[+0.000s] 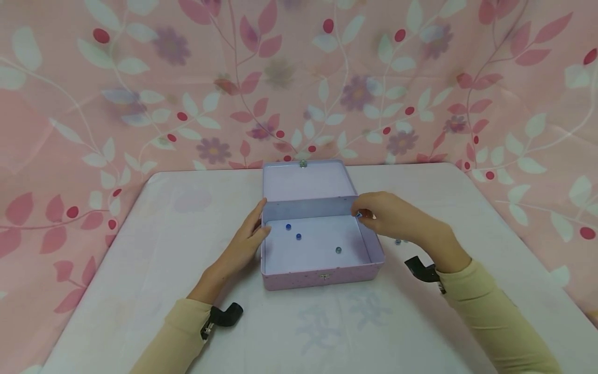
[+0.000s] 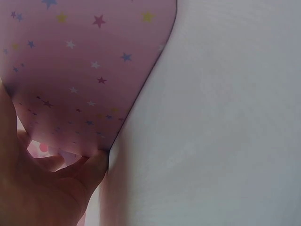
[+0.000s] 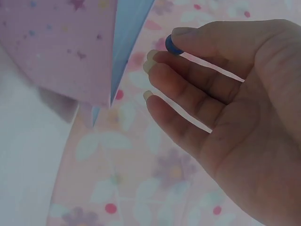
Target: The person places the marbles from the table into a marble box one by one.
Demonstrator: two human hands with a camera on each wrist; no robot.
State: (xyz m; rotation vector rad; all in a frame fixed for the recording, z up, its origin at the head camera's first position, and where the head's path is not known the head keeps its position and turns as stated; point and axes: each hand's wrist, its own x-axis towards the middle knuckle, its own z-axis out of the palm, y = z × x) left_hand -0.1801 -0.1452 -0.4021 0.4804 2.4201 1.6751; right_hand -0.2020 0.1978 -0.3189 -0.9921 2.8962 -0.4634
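Pink floral fabric backs a white surface (image 1: pixel 140 291) where an open pink star-print tin box (image 1: pixel 322 278) sits, lid tilted back. At the box's left wall, the left hand (image 1: pixel 245 241) rests with relaxed fingers against the outside. Over the right rear corner, the right hand (image 1: pixel 388 215) pinches a small blue bead (image 3: pixel 173 47) between thumb and fingertip. Three beads (image 1: pixel 298 237) lie inside the box; more sit on the surface just right of it.
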